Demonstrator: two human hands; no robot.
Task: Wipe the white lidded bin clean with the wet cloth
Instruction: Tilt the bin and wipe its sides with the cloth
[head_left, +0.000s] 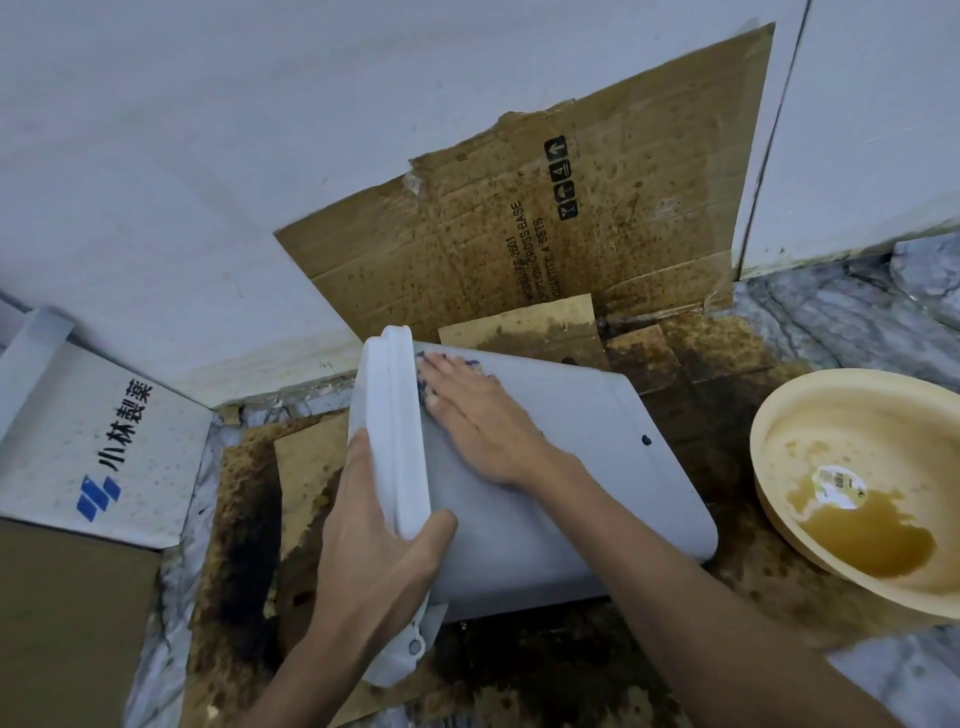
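The white lidded bin (571, 467) lies on its side on stained cardboard in the middle of the view, its lid (395, 426) facing left. My left hand (379, 551) grips the lid's rim, thumb on the bin's side. My right hand (478, 421) lies flat on the bin's upper side close to the lid, fingers straight, pressing a dark blue cloth (427, 364) against the plastic. Only the cloth's edges show around my fingertips.
A yellow basin (831, 415) with brownish water stands at the right. Stained cardboard (519, 234) leans on the wall behind and covers the floor (249, 519). A white printed box (104, 431) sits at the left. Marble floor (883, 301) shows at the far right.
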